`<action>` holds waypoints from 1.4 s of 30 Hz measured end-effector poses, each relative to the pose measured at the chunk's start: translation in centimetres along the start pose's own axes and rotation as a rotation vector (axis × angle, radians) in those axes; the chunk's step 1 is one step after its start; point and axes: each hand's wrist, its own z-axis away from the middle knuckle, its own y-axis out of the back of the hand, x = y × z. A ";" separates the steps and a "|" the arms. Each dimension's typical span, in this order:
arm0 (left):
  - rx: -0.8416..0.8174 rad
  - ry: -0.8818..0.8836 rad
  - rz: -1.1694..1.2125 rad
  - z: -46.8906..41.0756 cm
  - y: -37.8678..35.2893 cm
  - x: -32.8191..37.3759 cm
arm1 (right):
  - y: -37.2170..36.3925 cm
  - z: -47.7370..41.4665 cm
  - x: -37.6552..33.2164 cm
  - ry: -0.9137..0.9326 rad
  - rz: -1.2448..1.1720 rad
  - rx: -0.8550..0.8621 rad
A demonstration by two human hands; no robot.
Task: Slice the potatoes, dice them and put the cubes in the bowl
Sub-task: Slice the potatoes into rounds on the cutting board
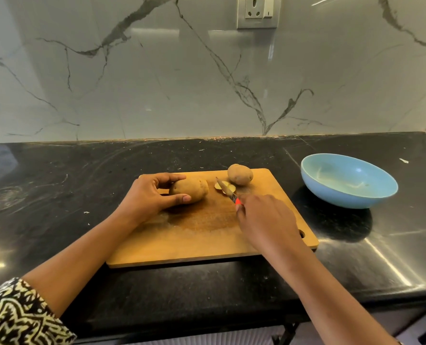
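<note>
- Slicing looks like the step in hand: a couple of pale round potato slices (218,187) are lying on the rectangular wooden cutting board (194,235), nothing is looking diced yet, and the light-blue round bowl (336,195) is showing no cubes.
- The left hand (147,195) is gripping the larger brown unpeeled potato (190,189) near the board's middle. The thumb is on the near side and the fingers are curling over the far side, with the potato's right end sticking out free.
- The right hand (264,220) is clenching round the orange handle of the small kitchen knife (226,190). Most of the handle is hiding under the hand, so the finger placement is not readable.
- The blade is pointing away and to the left, crossing the slices. I cannot tell whether it is touching them or hanging just above.
- A second, smaller brown whole potato (240,174) is sitting at the board's far edge, just beside the slices, with neither hand touching it.
- The bowl is standing on the glossy black stone surface (57,195), right of the board and apart from it.
- Next move, as I am judging it: bringing the blade across to the free right end of the held potato and cutting down.
- That is calling for the left fingers keeping back from the cut line and pinning the round potato so it is not rolling.
- Possible snag: the slices are crowding the second potato, so room for dicing is looking tight.
</note>
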 end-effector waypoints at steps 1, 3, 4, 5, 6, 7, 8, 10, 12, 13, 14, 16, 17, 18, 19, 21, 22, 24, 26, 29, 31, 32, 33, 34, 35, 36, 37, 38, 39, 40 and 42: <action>-0.005 0.000 0.004 0.0 0.0 0.0 | 0.2 0.0 0.0 0.021 -0.007 0.028; -0.011 -0.004 0.014 0.0 0.1 0.0 | 0.5 0.0 -0.3 0.073 -0.029 0.087; -0.012 -0.007 0.016 -0.1 0.1 0.0 | 0.6 0.0 -0.5 0.096 -0.041 0.113; -0.011 -0.007 0.015 -0.1 0.1 0.0 | 0.7 0.0 -0.7 0.116 -0.049 0.135; -0.008 -0.009 0.012 -0.1 0.1 0.0 | 0.7 -0.1 -0.8 0.132 -0.057 0.149; -0.007 -0.007 0.011 -0.1 0.1 -0.1 | 0.8 -0.1 -1.0 0.145 -0.067 0.156; -0.006 -0.006 0.012 -0.1 0.1 -0.1 | 0.8 -0.2 -1.1 0.155 -0.078 0.155; -0.005 -0.004 0.011 -0.2 0.1 -0.1 | 0.8 -0.3 -1.2 0.170 -0.097 0.144; -0.001 -0.003 0.010 -0.2 0.1 -0.2 | 0.6 -0.5 -1.2 0.178 -0.109 0.131; 0.001 -0.002 0.012 -0.2 0.1 -0.2 | 0.5 -0.6 -1.3 0.178 -0.113 0.128; 0.003 -0.001 0.013 -0.2 0.1 -0.2 | 0.4 -0.6 -1.3 0.177 -0.114 0.130; 0.010 -0.001 0.013 -0.2 0.1 -0.2 | 0.3 -0.7 -1.4 0.176 -0.107 0.139; 0.014 0.002 0.013 -0.2 0.1 -0.2 | 0.3 -0.7 -1.5 0.176 -0.104 0.141; 0.018 0.004 0.013 -0.2 0.1 -0.2 | 0.3 -0.7 -1.5 0.173 -0.103 0.142; 0.020 0.007 0.014 -0.2 0.1 -0.1 | 0.2 -0.7 -1.6 0.171 -0.104 0.144; 0.023 0.009 0.012 -0.3 0.1 -0.1 | 0.1 -0.8 -1.8 0.168 -0.103 0.149; 0.023 0.009 0.011 -0.3 0.1 -0.1 | 0.1 -0.9 -1.8 0.167 -0.102 0.150; 0.023 0.006 0.009 -0.2 0.1 -0.1 | 0.1 -0.9 -1.9 0.160 -0.090 0.144; 0.028 -0.001 -0.001 -0.2 0.1 -0.2 | 0.1 -1.0 -2.1 0.154 -0.055 0.137; 0.040 -0.010 -0.023 -0.2 0.0 -0.2 | -0.1 -2.0 -2.7 0.156 0.002 0.121; 0.046 -0.019 -0.057 -0.2 0.0 -0.1 | -0.2 -2.8 -3.1 0.155 0.009 0.075; 0.050 -0.024 -0.068 -0.2 -0.1 0.0 | -0.2 -3.0 -3.1 0.158 0.012 0.044; 0.054 -0.025 -0.072 -0.1 -0.1 0.1 | -0.3 -3.1 -2.9 0.166 0.014 0.015; 0.058 -0.025 -0.072 -0.1 -0.2 0.1 | -0.4 -3.1 -2.6 0.169 0.011 -0.011; 0.059 -0.024 -0.072 -0.1 -0.2 0.2 | -0.4 -2.9 -2.3 0.162 0.000 -0.033; 0.058 -0.024 -0.075 0.0 -0.3 0.2 | -0.4 -2.7 -2.1 0.150 -0.012 -0.051; 0.058 -0.024 -0.076 0.0 -0.3 0.2 | -0.5 -2.6 -2.1 0.145 -0.014 -0.057; 0.062 -0.022 -0.074 0.1 -0.3 0.3 | -0.6 -2.5 -2.2 0.150 -0.003 -0.057; 0.066 -0.019 -0.070 0.1 -0.3 0.4 | -0.7 -2.5 -2.5 0.159 0.017 -0.054; 0.068 -0.015 -0.066 0.2 -0.3 0.5 | -0.8 -2.5 -2.8 0.165 0.035 -0.048; 0.079 -0.002 -0.053 0.3 -0.4 0.6 | -0.9 -2.1 -3.3 0.180 0.061 -0.027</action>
